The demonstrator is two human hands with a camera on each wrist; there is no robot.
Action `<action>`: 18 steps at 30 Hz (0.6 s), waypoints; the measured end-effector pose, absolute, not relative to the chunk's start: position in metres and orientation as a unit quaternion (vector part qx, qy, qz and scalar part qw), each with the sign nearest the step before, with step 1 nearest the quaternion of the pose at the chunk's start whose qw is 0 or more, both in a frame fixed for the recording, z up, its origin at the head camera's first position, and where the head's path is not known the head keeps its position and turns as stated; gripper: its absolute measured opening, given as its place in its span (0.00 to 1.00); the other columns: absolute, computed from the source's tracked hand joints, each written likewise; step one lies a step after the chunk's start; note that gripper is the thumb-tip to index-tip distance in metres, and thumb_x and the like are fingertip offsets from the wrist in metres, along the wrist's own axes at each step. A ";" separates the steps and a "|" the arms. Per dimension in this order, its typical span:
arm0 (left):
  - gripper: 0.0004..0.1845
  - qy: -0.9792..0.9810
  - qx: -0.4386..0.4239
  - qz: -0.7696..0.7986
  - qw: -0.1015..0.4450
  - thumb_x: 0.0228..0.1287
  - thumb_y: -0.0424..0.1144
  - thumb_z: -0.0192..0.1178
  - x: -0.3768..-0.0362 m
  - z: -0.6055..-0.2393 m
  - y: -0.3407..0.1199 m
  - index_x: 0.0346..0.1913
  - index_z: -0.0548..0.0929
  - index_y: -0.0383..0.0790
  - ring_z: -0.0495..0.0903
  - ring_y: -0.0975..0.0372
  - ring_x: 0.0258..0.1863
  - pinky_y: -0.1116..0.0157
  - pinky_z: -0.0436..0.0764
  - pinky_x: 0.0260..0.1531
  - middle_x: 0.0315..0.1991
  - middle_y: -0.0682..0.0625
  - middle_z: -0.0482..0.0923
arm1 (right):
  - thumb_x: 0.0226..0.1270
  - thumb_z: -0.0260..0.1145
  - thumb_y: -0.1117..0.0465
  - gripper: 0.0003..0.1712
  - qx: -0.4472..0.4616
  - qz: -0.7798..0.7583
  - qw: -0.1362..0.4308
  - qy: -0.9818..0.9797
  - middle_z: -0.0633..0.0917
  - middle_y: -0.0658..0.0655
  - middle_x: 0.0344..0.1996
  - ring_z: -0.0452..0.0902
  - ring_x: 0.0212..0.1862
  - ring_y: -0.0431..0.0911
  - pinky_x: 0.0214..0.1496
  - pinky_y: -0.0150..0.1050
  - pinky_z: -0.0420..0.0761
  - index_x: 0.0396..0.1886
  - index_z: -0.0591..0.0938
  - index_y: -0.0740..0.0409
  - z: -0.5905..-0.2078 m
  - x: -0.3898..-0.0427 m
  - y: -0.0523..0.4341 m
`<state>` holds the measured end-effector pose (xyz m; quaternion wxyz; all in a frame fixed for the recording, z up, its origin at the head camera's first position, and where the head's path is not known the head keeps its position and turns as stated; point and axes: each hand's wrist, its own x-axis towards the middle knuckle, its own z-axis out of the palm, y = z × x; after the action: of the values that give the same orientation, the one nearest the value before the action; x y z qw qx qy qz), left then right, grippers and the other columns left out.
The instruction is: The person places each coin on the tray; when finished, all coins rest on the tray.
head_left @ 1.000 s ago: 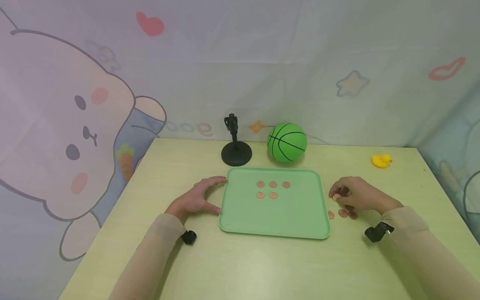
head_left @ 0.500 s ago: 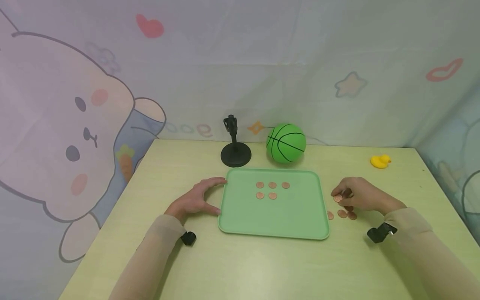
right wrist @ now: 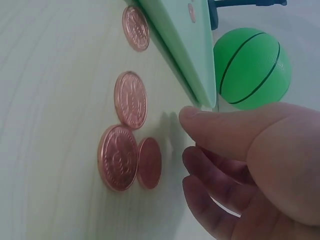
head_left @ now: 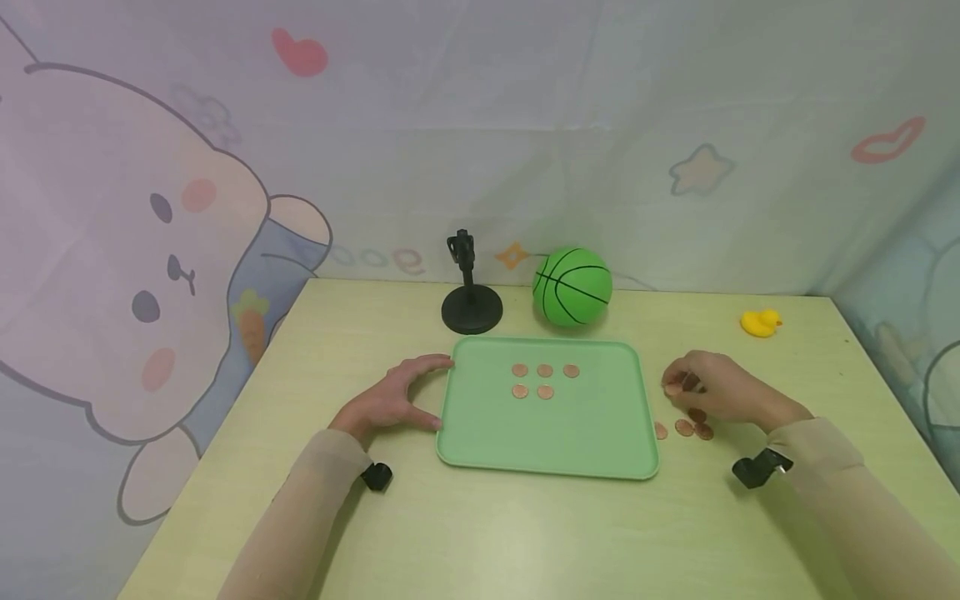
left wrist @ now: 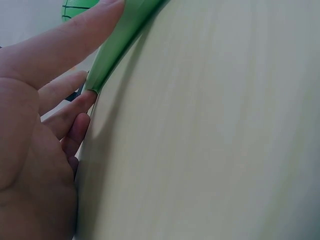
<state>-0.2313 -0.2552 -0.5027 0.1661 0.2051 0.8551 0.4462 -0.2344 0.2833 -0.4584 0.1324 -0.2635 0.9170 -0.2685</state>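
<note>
Left hand (head_left: 393, 397) braces the tray (head_left: 480, 446) at its left edge, thumb and forefinger spread straight along the rim. Right hand (head_left: 712, 387), just off the tray's right edge, has its fingers curled, pinching one coin (head_left: 673, 388) above the tabletop. Five coins (head_left: 545, 380) lie in the tray's far half; its near half is bare. Four loose coins (head_left: 684, 427) lie beside the tray's near right corner. Ball (head_left: 572, 286), stand (head_left: 471, 307) and duck (head_left: 761, 322) sit along the tabletop's far edge.
</note>
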 end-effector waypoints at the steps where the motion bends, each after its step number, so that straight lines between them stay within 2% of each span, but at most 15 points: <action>1: 0.55 0.855 0.204 0.446 0.167 0.43 0.43 0.87 -0.231 -0.503 -0.255 0.77 0.71 0.54 0.53 0.49 0.81 0.38 0.49 0.79 0.81 0.51 0.62 | 0.74 0.69 0.66 0.05 -0.265 -0.265 0.125 0.919 0.83 0.51 0.37 0.82 0.36 0.41 0.45 0.40 0.85 0.46 0.87 0.58 -0.458 -0.234 0.282; 5: 0.55 0.856 0.200 0.445 0.169 0.42 0.43 0.87 -0.231 -0.502 -0.255 0.77 0.71 0.56 0.53 0.50 0.82 0.39 0.49 0.80 0.81 0.52 0.61 | 0.75 0.70 0.63 0.07 -0.268 -0.259 0.102 0.922 0.84 0.51 0.42 0.83 0.43 0.43 0.47 0.44 0.85 0.49 0.87 0.58 -0.455 -0.234 0.278; 10: 0.55 0.859 0.197 0.440 0.171 0.42 0.44 0.88 -0.231 -0.502 -0.255 0.77 0.71 0.57 0.53 0.50 0.82 0.40 0.48 0.80 0.81 0.53 0.61 | 0.74 0.71 0.62 0.10 -0.267 -0.265 0.087 0.922 0.85 0.51 0.43 0.81 0.43 0.44 0.45 0.41 0.84 0.51 0.86 0.58 -0.453 -0.233 0.268; 18: 0.55 0.858 0.201 0.441 0.169 0.43 0.44 0.87 -0.232 -0.503 -0.255 0.78 0.71 0.55 0.53 0.49 0.82 0.39 0.49 0.80 0.81 0.52 0.61 | 0.72 0.73 0.64 0.10 -0.300 -0.291 0.060 0.906 0.86 0.51 0.43 0.80 0.42 0.44 0.41 0.36 0.85 0.49 0.87 0.60 -0.454 -0.236 0.243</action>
<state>-0.2318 -0.2553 -0.5027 0.1690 0.2013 0.8582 0.4410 -0.2360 0.2431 -0.4536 0.0599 -0.2999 0.9065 -0.2911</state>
